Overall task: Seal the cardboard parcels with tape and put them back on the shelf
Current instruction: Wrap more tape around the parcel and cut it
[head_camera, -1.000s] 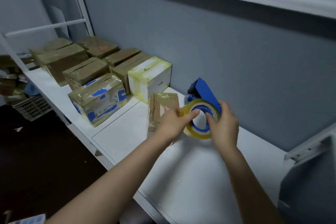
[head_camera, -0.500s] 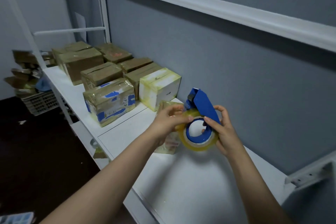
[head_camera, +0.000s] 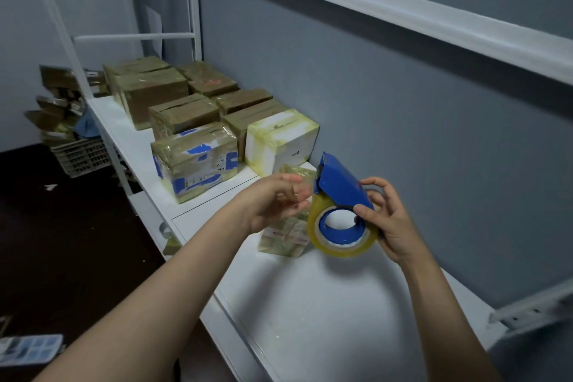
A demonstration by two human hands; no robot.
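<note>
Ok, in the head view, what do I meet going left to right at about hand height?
basket → blue-marked parcel → left hand → tape dispenser → right hand, which grips it. Left out: the white box and the flat parcel, which overlap the left hand.

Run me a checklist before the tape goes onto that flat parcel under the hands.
1. Tape dispenser firmly held: ok, the right hand grips it.
2. Tape roll seated on the dispenser: ok.
3. Free tape end caught by the left hand: cannot tell, its fingers are blurred at the roll.
4. Flat parcel lying on the shelf within reach: ok.
5. Parcel steadied: not ok, neither hand appears to rest on it.
</note>
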